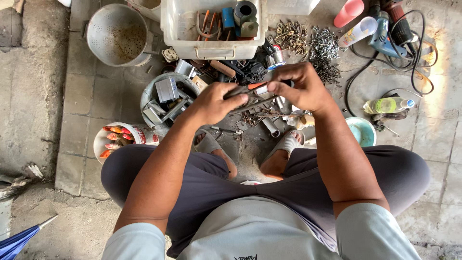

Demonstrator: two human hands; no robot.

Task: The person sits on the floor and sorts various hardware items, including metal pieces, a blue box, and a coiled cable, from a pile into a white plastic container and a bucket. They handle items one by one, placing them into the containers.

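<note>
A slim tool with an orange handle [250,87] is held above a heap of metal scrap [262,115] on the tiled floor. It is clamped at one end by the left hand [214,102] and pinched at the other by the right hand [298,86]. A clear plastic box [211,48] stands just beyond, a metal colander [118,33] to its left.

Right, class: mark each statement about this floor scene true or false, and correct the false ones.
1. Both hands grip one small tool with an orange part. True.
2. The metal colander is to the person's right. False: it lies at the upper left.
3. The clear plastic bin holds mixed tools. True.
4. The blue drill is in the left hand. False: it lies on the floor at upper right.
5. The right hand is empty. False: it holds the tool.
</note>
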